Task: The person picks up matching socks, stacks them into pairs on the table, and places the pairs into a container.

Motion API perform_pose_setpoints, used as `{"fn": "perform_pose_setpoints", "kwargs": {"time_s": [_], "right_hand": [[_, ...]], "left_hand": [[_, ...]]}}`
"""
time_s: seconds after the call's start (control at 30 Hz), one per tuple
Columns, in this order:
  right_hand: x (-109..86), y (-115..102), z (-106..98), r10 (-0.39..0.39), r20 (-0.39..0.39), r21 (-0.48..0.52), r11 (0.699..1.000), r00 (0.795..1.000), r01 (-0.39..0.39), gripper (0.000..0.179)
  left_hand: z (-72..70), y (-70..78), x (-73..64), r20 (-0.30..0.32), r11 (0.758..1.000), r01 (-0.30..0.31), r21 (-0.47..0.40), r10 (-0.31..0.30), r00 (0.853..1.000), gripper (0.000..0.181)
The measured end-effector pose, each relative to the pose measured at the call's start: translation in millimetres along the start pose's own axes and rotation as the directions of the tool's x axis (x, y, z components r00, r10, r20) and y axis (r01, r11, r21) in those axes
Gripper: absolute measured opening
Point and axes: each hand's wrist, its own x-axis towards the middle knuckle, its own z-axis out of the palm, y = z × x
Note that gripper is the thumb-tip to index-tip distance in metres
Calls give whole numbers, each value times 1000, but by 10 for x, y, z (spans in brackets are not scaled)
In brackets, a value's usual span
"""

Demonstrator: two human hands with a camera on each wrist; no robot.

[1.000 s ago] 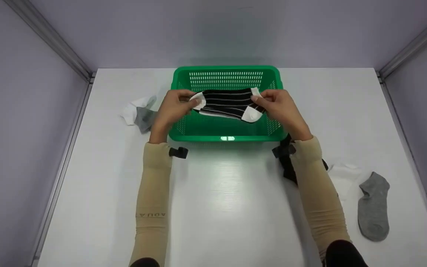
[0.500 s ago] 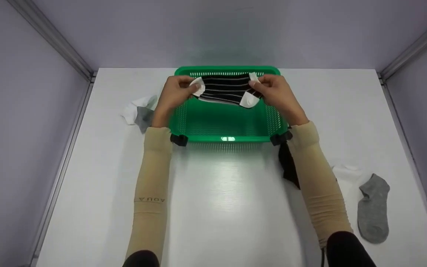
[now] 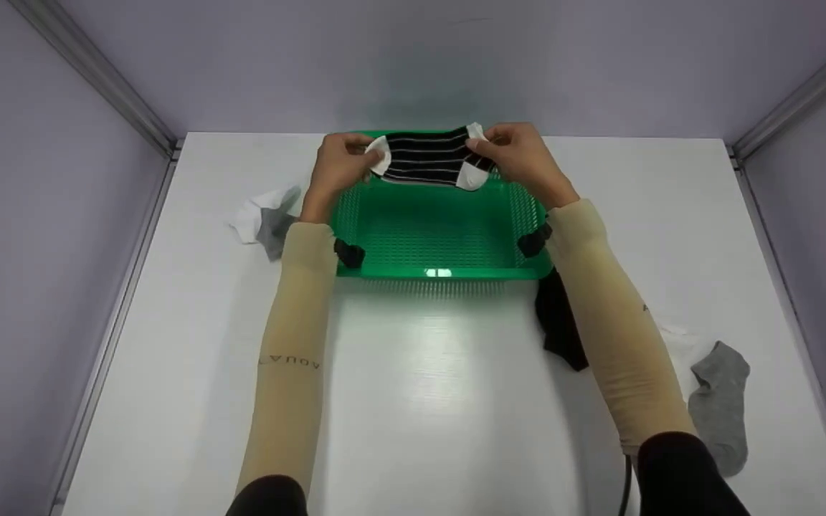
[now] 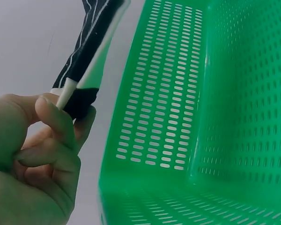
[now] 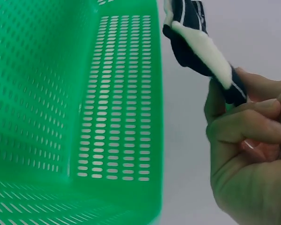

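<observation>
A black sock (image 3: 427,159) with thin white stripes and white ends is stretched sideways between both hands, above the far part of a green plastic basket (image 3: 442,273). My left hand (image 3: 339,166) pinches its white toe end between thumb and fingers. At the other side my right hand (image 3: 524,159) pinches it near the white cuff and heel. From the left wrist, the striped sock (image 4: 94,42) shows edge-on above the basket's rim. In the right wrist view, the curled fingers (image 5: 246,126) grip the sock's end. The basket's visible floor holds nothing.
White and grey socks (image 3: 274,228) lie bunched left of the basket. A black sock (image 3: 558,319) lies by its near right corner, partly under the right forearm. Farther right are a grey sock (image 3: 721,408) and a white one (image 3: 678,344). A wall stands behind the basket.
Both hands have moved forward and up in the head view, carrying the striped sock from over the basket's middle to its far rim. Their grip on it looks the same.
</observation>
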Motion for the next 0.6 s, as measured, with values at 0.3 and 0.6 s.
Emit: {"fn": "perform_pose_setpoints", "kwargs": {"time_s": [0.3, 0.6], "right_hand": [[206, 104, 259, 28, -19, 132, 991, 999, -25, 27], [277, 268, 368, 107, 26, 182, 977, 994, -110, 33]], "left_hand": [[-27, -138, 115, -87, 998, 27, -58, -32, 996, 31], [113, -113, 163, -19, 993, 113, -39, -113, 993, 37]]}}
